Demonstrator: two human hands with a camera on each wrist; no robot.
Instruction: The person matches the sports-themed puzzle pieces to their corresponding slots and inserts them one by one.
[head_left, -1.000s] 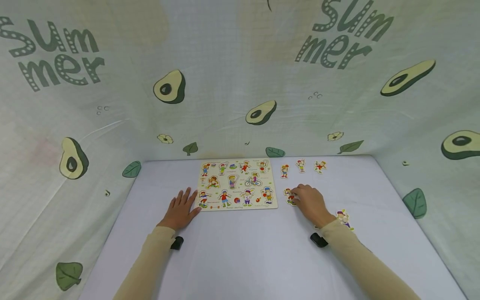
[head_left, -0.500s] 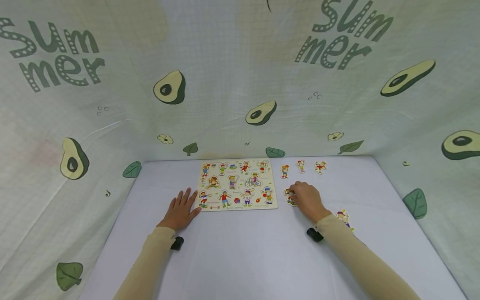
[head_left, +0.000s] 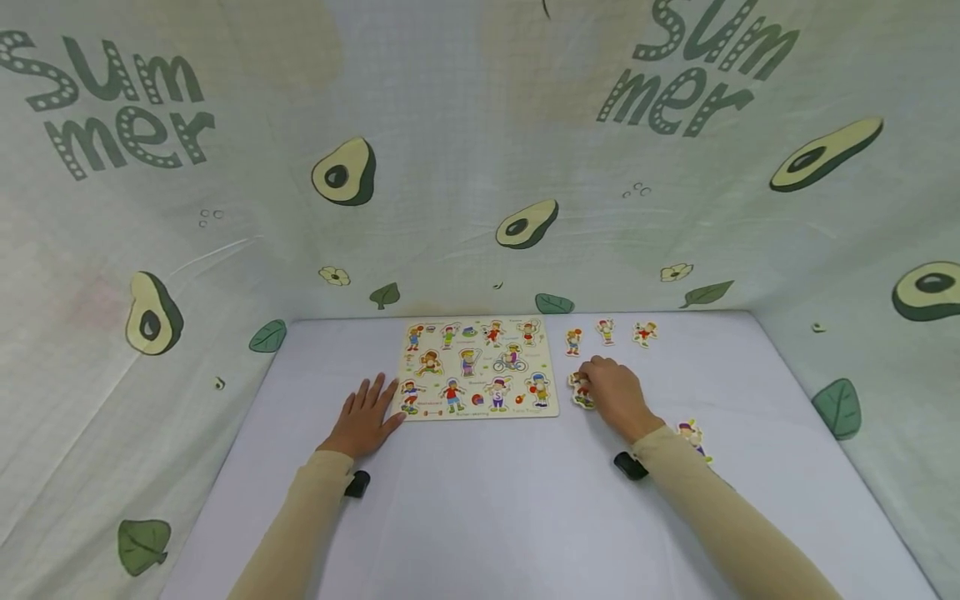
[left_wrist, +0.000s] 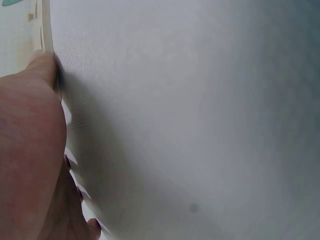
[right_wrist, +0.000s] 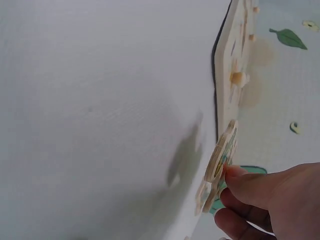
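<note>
A wooden puzzle board (head_left: 476,368) with cartoon sports figures lies on the white table. My left hand (head_left: 375,396) rests flat beside the board's near left corner, fingers spread; in the left wrist view its thumb (left_wrist: 45,65) touches the board's edge (left_wrist: 47,25). My right hand (head_left: 592,385) is just right of the board and pinches a figure-shaped puzzle piece (head_left: 579,389). In the right wrist view that piece (right_wrist: 217,167) is tipped up on edge off the table, held by my fingertips (right_wrist: 240,180), close to the board (right_wrist: 232,70).
Three loose pieces (head_left: 573,340), (head_left: 605,330), (head_left: 643,332) lie in a row at the far right of the board. One more piece (head_left: 690,435) lies by my right forearm. Avocado-print cloth walls (head_left: 480,167) enclose the table on three sides.
My right hand has shifted slightly away from me and toward the board, keeping its hold on the piece. The left hand has stayed in place.
</note>
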